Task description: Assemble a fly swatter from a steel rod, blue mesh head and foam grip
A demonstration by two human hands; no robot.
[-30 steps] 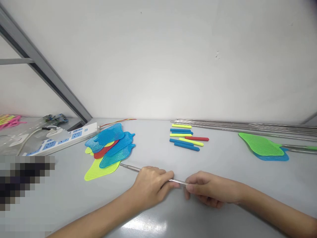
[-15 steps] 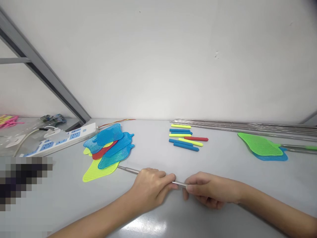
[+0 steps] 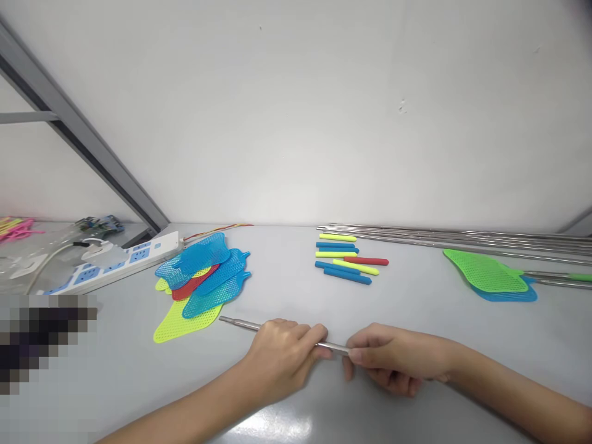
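My left hand (image 3: 289, 354) is wrapped round a thin silver metal rod (image 3: 243, 324), which looks telescopic, with a thinner section at its left end. My right hand (image 3: 391, 357) pinches the same rod near its right end between thumb and fingers. The rod's left tip lies close to the pile of mesh fly swatter heads (image 3: 208, 290) in blue, red and yellow; the lowest yellow head (image 3: 182, 322) is nearest to it. Beyond my hands lie several plastic handle sleeves (image 3: 351, 270) in blue, yellow and red.
More metal rods (image 3: 462, 240) lie along the wall at the back right. In front of them are a green fly swatter (image 3: 488, 271) and a blue one (image 3: 504, 296) beneath it. A white power strip (image 3: 161, 246) with cables stands at the left, by a grey frame post (image 3: 106, 148).
The rod and both hands have shifted slightly down in the view. The rod's left tip now sits a little apart from the yellow head. Both hands keep their hold.
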